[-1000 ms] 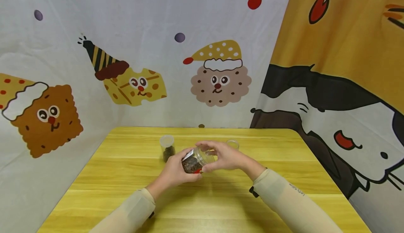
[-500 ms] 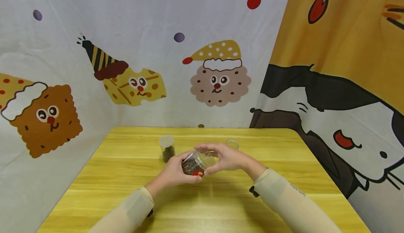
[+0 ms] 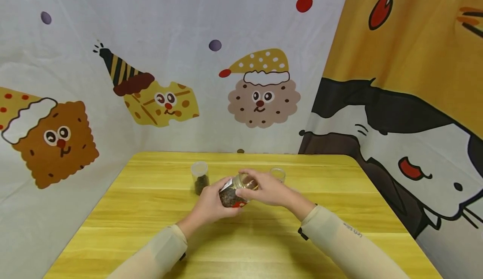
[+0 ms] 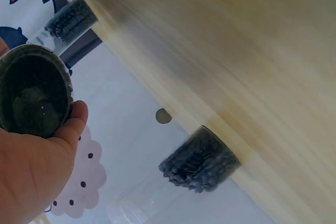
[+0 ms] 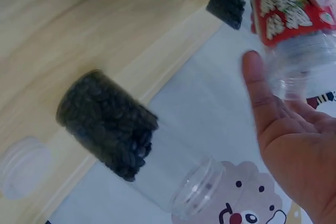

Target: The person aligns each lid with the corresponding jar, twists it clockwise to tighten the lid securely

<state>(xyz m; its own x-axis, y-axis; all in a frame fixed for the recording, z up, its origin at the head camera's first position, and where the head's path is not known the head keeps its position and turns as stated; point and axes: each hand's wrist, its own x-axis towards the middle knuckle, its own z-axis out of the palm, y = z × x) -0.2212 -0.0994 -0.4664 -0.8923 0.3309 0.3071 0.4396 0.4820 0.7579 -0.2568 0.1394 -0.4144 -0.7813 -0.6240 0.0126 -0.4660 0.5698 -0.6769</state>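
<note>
My left hand grips a clear jar of dark contents, tilted with its mouth end toward the right. Its red label shows in the right wrist view, its round base in the left wrist view. My right hand curls around the mouth end, thumb on the near side and fingers on the far side. Behind that hand stands a clear jar, its top uncovered, partly filled with dark seeds. A white-topped clear jar with similar dark seeds stands farther left.
A pale round lid lies on the wooden table beside the uncovered jar. Behind the table hangs a cloth printed with cartoon figures.
My right thumb has moved up and left across the mouth end of the held jar, and the hand has turned. My left hand keeps its grip on the jar, nearly in place.
</note>
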